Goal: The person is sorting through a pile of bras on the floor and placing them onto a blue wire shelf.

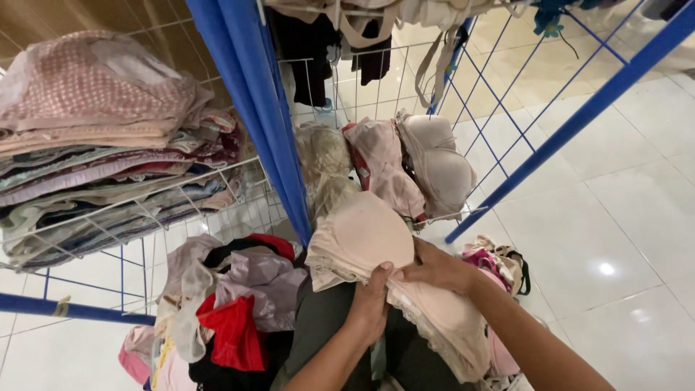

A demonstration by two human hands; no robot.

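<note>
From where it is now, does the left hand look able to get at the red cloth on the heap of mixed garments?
Probably yes. The left hand grips the pale pink padded bra, and the red cloth lies uncovered on top of the heap just to its left, with nothing between them. It would have to let go first.

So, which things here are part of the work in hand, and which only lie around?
In hand:
- left hand
- right hand
- pale pink padded bra, held by both

Lying about:
- folded cloth stack on wire shelf
- mixed clothes heap
- bras on rack
</note>
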